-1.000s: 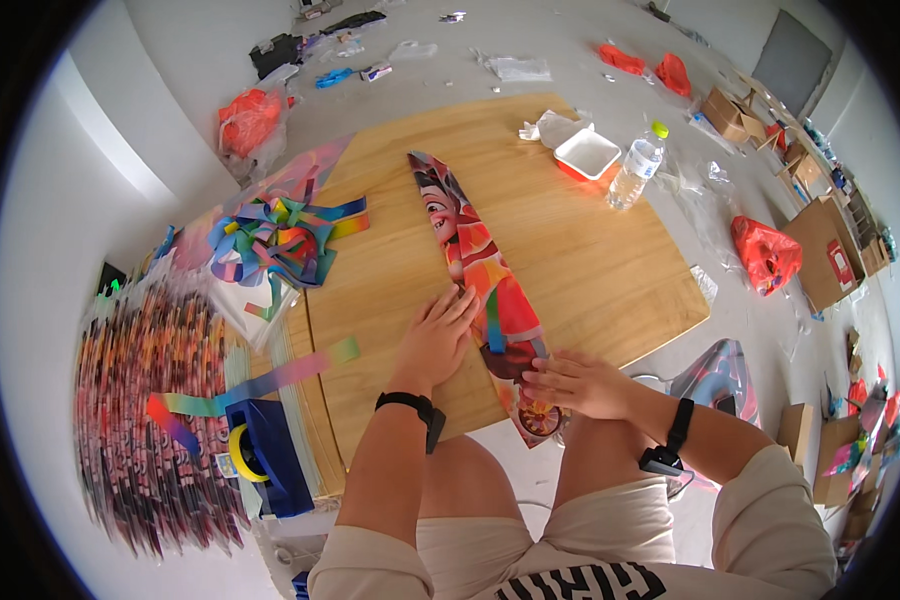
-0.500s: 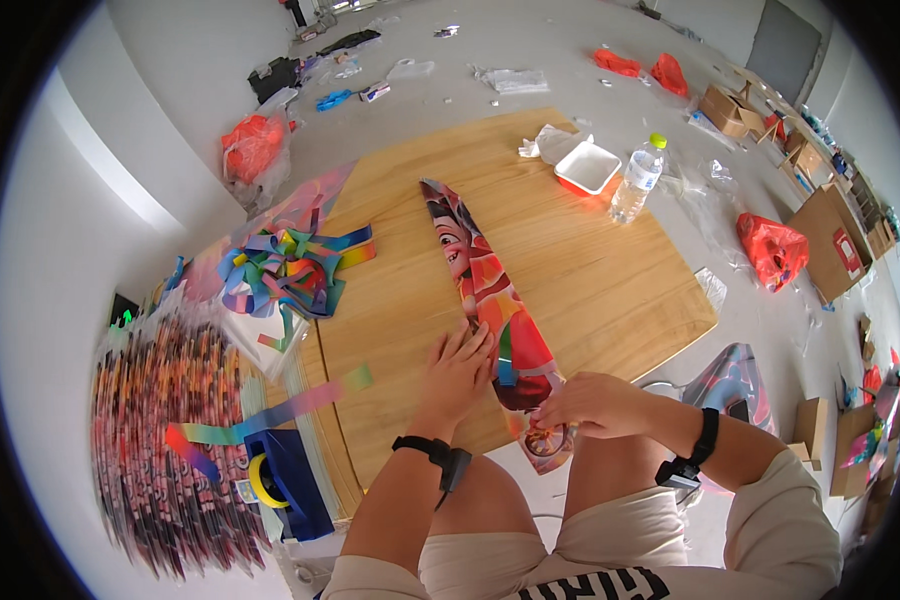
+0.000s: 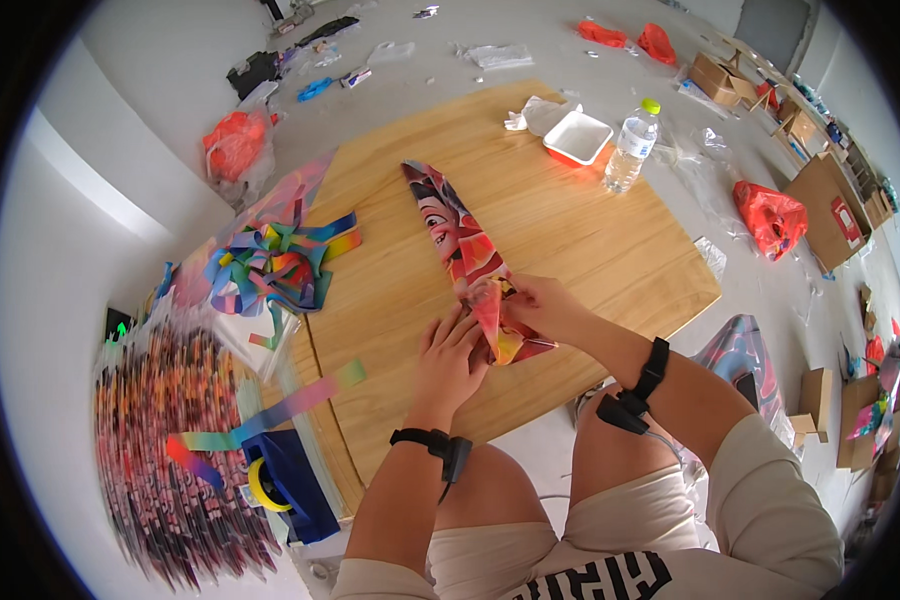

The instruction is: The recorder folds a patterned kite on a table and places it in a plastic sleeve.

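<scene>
Sheet: the glossy printed sheet (image 3: 455, 235) lies on the middle of the table (image 3: 610, 260), its near end doubled over in a loose, pointed fold.
Long axis: it runs from the far left toward the person, slanting slightly rightward, with the narrow end farthest away.
Lie from hands: the fold sits between both hands, touching each; the flat, narrow length stretches ahead and a little left of the right hand.
Left hand (image 3: 454, 360): laid palm down, fingers extended and slightly apart, tips against the fold's left edge; it grasps nothing.
Right hand (image 3: 542, 308): fingers curled in on the fold's right side, apparently pinching it; the thumb is hidden.
Left side: ribbons (image 3: 275, 262) in a heap, near a blue tape dispenser (image 3: 305, 495).
Far right: a white-lined tray (image 3: 578, 138) beside a bottle (image 3: 630, 150).
</scene>
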### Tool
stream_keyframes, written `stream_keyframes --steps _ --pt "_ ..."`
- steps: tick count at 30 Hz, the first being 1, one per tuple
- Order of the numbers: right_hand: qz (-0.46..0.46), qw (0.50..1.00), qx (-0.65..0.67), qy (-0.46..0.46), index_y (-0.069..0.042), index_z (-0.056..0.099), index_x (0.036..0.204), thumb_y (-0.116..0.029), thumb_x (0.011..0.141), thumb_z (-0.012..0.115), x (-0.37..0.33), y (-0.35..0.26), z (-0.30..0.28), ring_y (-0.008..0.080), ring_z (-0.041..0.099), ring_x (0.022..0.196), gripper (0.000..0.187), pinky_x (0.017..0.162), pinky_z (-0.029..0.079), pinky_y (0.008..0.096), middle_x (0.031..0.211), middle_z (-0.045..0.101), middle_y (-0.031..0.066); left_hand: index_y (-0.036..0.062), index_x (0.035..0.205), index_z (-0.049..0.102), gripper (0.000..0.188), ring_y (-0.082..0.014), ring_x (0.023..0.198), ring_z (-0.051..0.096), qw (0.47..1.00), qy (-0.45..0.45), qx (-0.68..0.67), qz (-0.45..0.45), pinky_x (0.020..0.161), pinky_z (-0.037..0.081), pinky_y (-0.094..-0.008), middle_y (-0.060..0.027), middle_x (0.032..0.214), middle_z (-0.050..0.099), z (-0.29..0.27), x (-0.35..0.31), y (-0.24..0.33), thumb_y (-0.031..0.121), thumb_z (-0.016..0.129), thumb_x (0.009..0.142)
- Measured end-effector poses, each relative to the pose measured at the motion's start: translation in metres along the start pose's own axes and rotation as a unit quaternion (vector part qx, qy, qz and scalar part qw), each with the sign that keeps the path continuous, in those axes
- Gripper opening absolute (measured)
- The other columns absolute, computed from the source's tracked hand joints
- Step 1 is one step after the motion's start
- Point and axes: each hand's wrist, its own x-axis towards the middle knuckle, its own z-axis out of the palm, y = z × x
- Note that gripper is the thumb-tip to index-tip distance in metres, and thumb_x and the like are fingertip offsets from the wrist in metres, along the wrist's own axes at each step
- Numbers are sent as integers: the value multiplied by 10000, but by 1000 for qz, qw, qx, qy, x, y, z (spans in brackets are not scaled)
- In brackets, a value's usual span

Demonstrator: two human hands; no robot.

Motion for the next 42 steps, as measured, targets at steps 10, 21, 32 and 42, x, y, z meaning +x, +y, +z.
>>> stream_keyframes --steps 10,21,32,42 --pt "-29 978 26 -203 -50 720 990 83 694 702 -89 -12 -46 226 695 1055 325 958 531 359 1075 759 81 138 1377 630 588 -242 1477 439 998 -10 -53 -14 1228 284 -487 6 1527 562 -3 -4 0 374 775 859" --pt "-65 983 -87 -147 -96 710 1042 -37 762 755 -89 -18 -35 228 697 922 289 845 542 354 1026 754 83 131 1419 570 853 -263 1493 406 1000 -22 -20 11 1233 268 -514 -12 1542 520 -9 -3 8 404 895 679" --pt "31 994 -100 43 -85 729 1192 -351 920 738 27 17 6 334 717 902 380 809 553 411 1016 744 187 82 1410 581 477 -286 1502 377 999 -46 12 12 1236 257 -521 -87 1493 539 3 -3 -3 286 495 988" --pt "64 980 -183 42 -64 714 1179 -333 910 715 44 49 15 367 715 938 380 828 551 433 1010 735 214 26 1386 577 486 -283 1512 367 997 -56 -40 -16 1254 250 -507 -120 1524 521 -2 -2 -6 188 522 932"
